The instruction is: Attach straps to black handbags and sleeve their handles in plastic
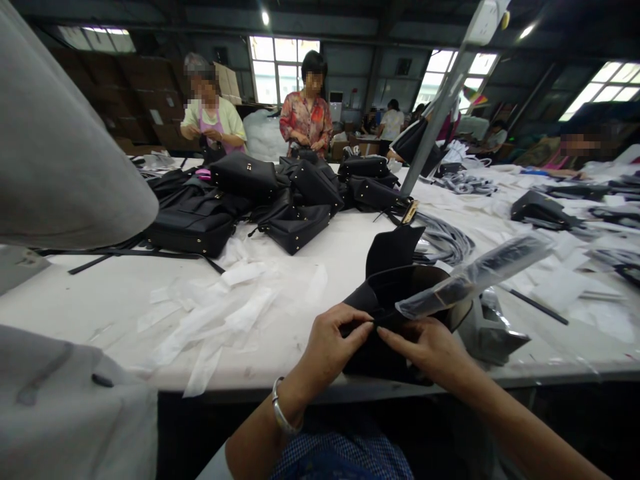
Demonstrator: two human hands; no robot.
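A black bag (375, 357) stands open at the table's front edge, its flap raised at the back. My left hand (337, 333) pinches the bag's near rim between thumb and fingers. Close beside it, my right hand (425, 343) grips the same rim, the two hands' fingertips almost touching. A clear plastic-wrapped strip (475, 277) slants up to the right from the bag's opening, above my right hand. Behind the bag lies a coil of grey cord (447, 239).
Black bags (193, 223) are heaped at the back left, with white paper scraps (215, 323) before them. A slanted metal post (435, 127) rises behind the bag. A grey metal object (493, 333) sits to its right. People (307, 120) stand across the table (285, 353).
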